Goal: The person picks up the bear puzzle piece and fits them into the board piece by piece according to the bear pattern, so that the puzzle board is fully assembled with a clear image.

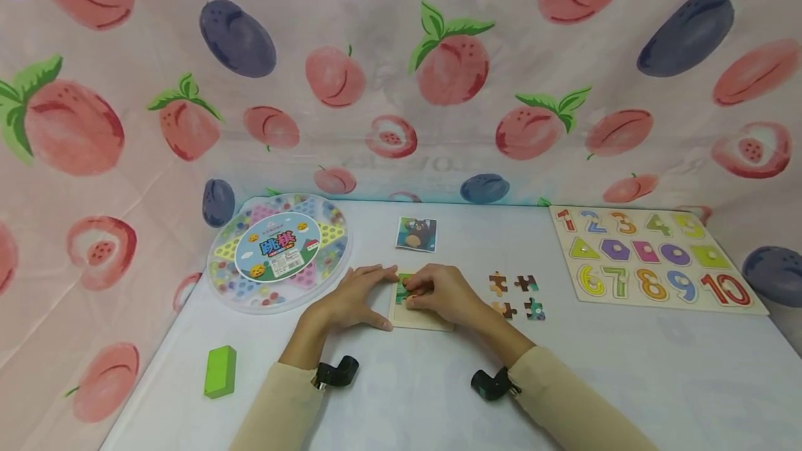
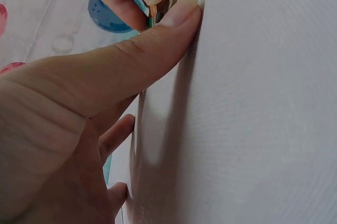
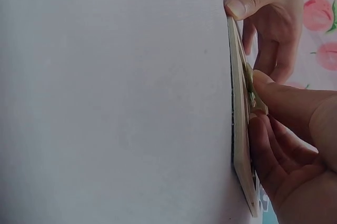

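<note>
A small wooden jigsaw tray (image 1: 422, 321) lies on the white table, with green picture pieces in its upper left part and bare wood along the bottom. My left hand (image 1: 354, 300) is at its left side, thumb touching the near left corner and fingertips by the far one. Over the tray, my right hand (image 1: 447, 292) pinches a puzzle piece (image 3: 253, 97) between thumb and fingers, tilted close above the surface. Several loose puzzle pieces (image 1: 527, 282) lie to the right. Behind the tray is a bear picture card (image 1: 416, 234).
A round Chinese checkers set (image 1: 278, 249) lies at the back left, with a green block (image 1: 219, 372) nearer the front. At the back right lies a number and shape board (image 1: 658, 256). A fruit-print cloth (image 1: 388, 89) hangs behind the table.
</note>
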### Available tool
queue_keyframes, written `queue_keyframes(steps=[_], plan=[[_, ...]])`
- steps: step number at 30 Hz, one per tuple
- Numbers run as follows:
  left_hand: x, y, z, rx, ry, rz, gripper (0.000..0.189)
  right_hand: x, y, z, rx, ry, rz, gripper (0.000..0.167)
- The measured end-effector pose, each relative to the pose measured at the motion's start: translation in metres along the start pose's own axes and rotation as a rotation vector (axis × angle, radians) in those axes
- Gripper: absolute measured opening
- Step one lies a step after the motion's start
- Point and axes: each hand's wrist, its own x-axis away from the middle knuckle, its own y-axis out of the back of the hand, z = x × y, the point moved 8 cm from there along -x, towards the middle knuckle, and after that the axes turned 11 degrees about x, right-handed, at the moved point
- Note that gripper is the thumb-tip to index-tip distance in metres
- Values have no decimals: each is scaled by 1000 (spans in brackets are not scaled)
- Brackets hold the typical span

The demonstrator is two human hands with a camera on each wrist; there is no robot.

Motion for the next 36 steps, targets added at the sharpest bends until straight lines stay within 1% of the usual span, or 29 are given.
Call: queue_keyframes(steps=[5, 10, 16, 24, 31, 36], plan=[[0, 0, -1, 3, -3, -3, 80, -1, 1, 1, 42, -26, -9, 19], [1, 1, -2, 6, -4, -3, 78, -2, 1, 4, 81, -32, -16, 16], [2, 2, -2, 3, -7, -1, 79, -3, 0, 6, 84, -31, 1, 14], [2, 1, -2, 5, -7, 0, 80, -4, -1, -1, 94, -58, 6, 14], [3, 0, -4, 2, -19, 0, 78, -5, -2, -2, 79, -49, 8, 13], [3, 0, -4, -14, -39, 5, 75, -4, -1, -2, 73, -33, -1, 13]])
